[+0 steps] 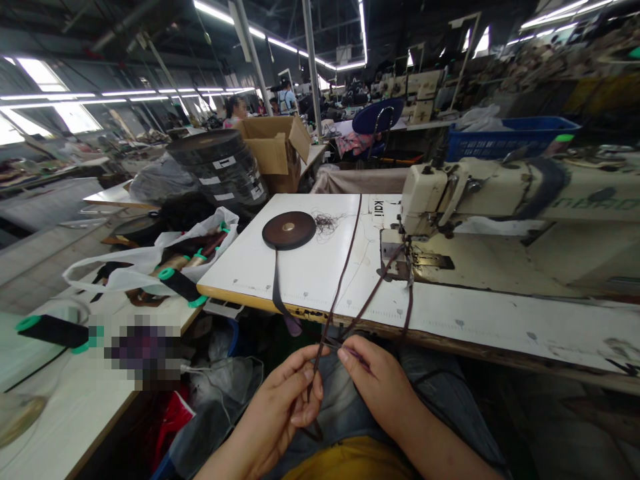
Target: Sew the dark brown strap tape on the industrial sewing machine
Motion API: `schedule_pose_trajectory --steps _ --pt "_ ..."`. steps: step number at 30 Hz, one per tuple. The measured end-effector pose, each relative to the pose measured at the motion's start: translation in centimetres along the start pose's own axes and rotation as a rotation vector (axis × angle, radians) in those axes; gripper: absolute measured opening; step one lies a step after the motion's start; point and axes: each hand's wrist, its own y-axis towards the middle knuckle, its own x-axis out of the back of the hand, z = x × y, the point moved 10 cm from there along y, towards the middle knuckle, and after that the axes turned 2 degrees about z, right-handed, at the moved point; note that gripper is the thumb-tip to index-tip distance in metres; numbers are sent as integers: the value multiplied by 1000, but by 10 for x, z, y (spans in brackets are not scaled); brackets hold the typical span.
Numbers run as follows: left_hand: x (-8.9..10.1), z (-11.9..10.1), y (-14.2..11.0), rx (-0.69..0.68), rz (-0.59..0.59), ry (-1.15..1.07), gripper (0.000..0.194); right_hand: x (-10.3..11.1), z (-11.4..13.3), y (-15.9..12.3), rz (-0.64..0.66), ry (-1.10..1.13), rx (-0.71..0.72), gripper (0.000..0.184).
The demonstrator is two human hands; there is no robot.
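My left hand [287, 400] is closed in a pinch on a thin dark brown strap [345, 267] just below the table's front edge. My right hand [373, 380] is closed beside it, holding small scissors [345, 347] whose tips meet the strap. The strap runs up across the white sewing table [320, 267] and to the needle area of the cream sewing machine [500, 193]. A brown tape roll [289, 231] lies flat on the table, its loose end hanging over the edge.
A white plastic bag [150, 260] with green-ended thread spools lies on the left table. Stacked black tape rolls [220, 167] and a cardboard box [275, 147] stand behind. A blue crate [510, 137] sits at the back right. Other people work far behind.
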Motion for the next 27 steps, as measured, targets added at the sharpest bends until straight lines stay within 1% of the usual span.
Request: schedule_pose_trajectory --steps 7,16,18,21,23,25,27 --pt "-1 2 -1 -1 -17 6 44 -4 6 -4 13 -81 34 28" --pt "-4 2 0 -10 9 40 43 -4 13 -4 6 -119 85 22" --pt "-5 2 0 -11 9 46 44 -1 12 -4 -23 -101 101 26" --pt "-6 -1 0 -13 10 50 46 11 6 -3 -136 -38 108 33" --pt "-6 -3 0 -13 2 50 46 16 3 -4 -181 -18 105 33" --pt "-6 -4 -1 -15 -7 45 46 16 4 -6 -169 -63 119 31" --pt "-5 -4 -1 -18 -13 35 46 13 9 -10 -145 -152 152 29"
